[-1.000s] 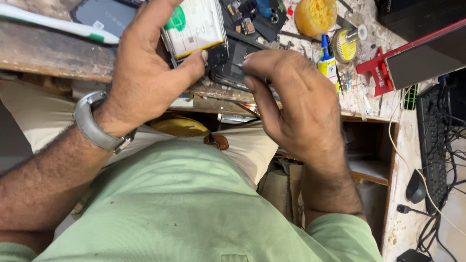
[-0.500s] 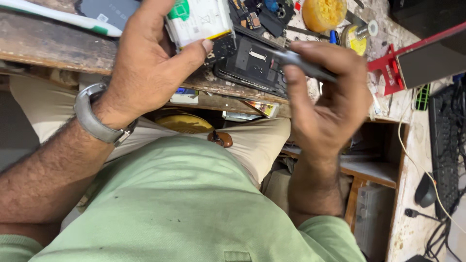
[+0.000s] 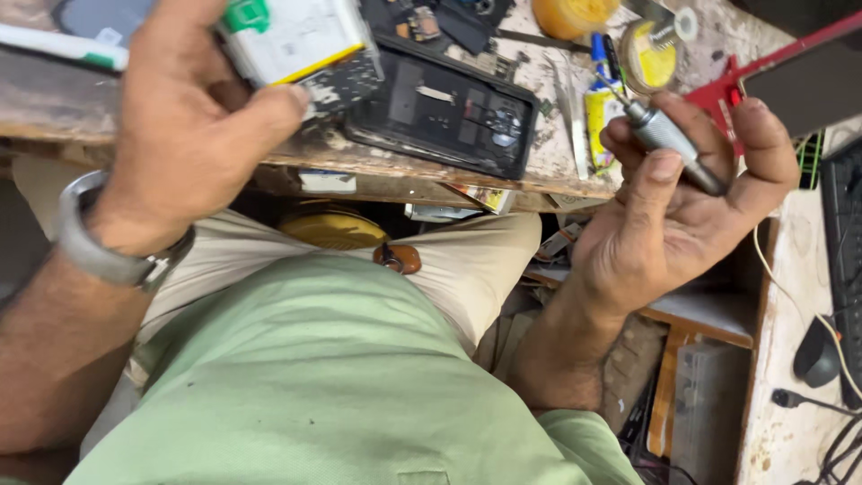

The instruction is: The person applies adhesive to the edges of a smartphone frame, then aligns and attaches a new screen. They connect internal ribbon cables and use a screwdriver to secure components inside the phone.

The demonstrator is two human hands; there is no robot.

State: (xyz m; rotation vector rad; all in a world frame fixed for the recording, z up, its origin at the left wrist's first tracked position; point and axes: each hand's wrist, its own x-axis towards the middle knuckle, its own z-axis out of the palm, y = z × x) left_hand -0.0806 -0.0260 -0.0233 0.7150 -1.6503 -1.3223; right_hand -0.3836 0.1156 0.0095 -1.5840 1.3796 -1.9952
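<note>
**Phone Open on the Surface, Tool in Hand**

At the bottom of the frame is a light green shirt [image 3: 296, 386], then tan trousers. At the left, a silver watch [image 3: 94, 247] sits on the wrist.

Higher up on the left, the left hand [image 3: 193, 126] has its grip clamped on a flat white battery pack [image 3: 292, 36] with a green tab. A small dark board hangs at its lower edge.

On the right, the right hand [image 3: 682, 207] is lifted off the surface. Its grip is shut around a thin silver screwdriver [image 3: 673, 144], tip pointing up and left.

Between the hands, on the worn wooden surface [image 3: 557, 171], lies the black phone shell [image 3: 444, 108], open and bare inside. So the phone looks taken apart already, with its parts not yet put back.

Farther back are a yellow tape roll [image 3: 651, 54], a glue tube [image 3: 597, 112] and a red stand [image 3: 763, 67] at the upper right.
</note>
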